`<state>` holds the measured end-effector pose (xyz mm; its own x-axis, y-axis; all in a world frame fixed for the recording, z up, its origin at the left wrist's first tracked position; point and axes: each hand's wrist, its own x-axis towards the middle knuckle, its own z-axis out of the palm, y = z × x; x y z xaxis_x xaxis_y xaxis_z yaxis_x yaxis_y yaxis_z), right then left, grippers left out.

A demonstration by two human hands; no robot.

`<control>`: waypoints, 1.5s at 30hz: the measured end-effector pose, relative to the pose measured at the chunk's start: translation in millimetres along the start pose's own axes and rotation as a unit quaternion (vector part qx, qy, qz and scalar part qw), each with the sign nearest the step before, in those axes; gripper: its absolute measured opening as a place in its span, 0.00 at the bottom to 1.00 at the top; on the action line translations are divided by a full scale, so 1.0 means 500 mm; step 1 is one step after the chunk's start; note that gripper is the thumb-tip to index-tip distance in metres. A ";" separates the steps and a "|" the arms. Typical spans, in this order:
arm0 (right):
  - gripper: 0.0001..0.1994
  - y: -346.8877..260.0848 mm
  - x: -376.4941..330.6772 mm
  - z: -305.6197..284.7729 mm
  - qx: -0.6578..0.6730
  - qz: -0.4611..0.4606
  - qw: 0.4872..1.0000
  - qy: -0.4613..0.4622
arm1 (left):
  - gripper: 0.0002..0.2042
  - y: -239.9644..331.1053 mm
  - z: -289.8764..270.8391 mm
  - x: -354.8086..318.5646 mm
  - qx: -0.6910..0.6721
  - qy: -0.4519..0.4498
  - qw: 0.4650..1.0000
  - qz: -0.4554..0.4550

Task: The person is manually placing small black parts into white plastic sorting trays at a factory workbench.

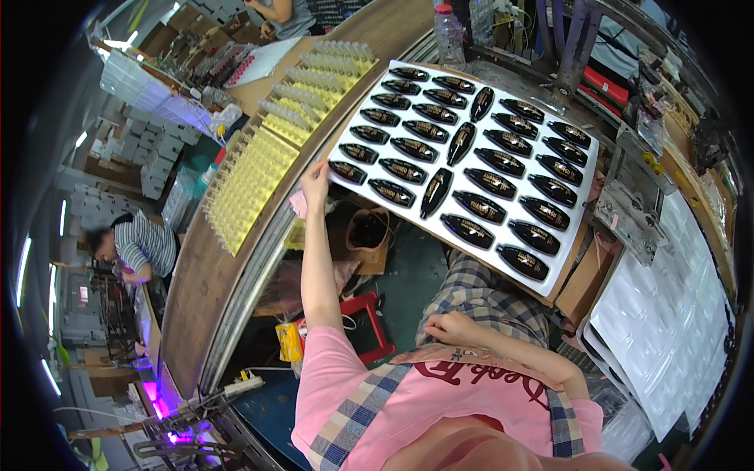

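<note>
A white tray [463, 235] lies tilted in front of me, filled with rows of glossy black, pointed-oval pieces [491, 183] that carry gold print. At the tray's left corner is my left hand [316, 184], its fingers closed on the edge. A small pink piece of cloth or foam [298, 203] shows beside that wrist; whether the hand touches it I cannot tell. My right hand [452, 326] rests near my lap, fingers curled in, with nothing visible in it. It is apart from the tray.
Along the left curves a conveyor belt [208, 294] bearing yellow racks [255, 184] of clear pieces. A metal fixture [628, 196] stands right of the tray, above stacked clear-white plastic trays [660, 306]. A red stool [373, 326] is below. Another person [145, 243] works at far left.
</note>
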<state>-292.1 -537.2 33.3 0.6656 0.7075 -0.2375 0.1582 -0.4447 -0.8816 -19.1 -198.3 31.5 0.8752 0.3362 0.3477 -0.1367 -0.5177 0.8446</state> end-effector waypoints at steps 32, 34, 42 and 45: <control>0.15 0.010 0.026 0.083 -0.020 -0.017 1.000 0.005 | 0.10 1.009 -0.033 -0.418 0.164 -0.217 0.639 0.720; 0.15 0.013 0.019 0.086 -0.028 -0.020 0.999 0.013 | 0.11 1.026 -0.031 -0.423 0.164 -0.263 0.595 0.742; 0.15 0.020 -0.033 0.085 -0.076 -0.184 0.975 0.097 | 0.17 0.955 0.060 -0.452 0.060 -0.182 0.670 0.717; 0.16 -0.007 -0.051 0.061 0.017 -0.086 0.994 -0.058 | 0.16 0.901 0.077 -0.389 0.125 -0.201 0.686 0.688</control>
<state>-331.7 -536.9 29.9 0.5424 0.8307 -0.1253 0.2362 -0.2939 -0.9262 -233.1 -527.0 328.5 0.0618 -0.8239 0.5633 -0.9219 -0.2633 -0.2841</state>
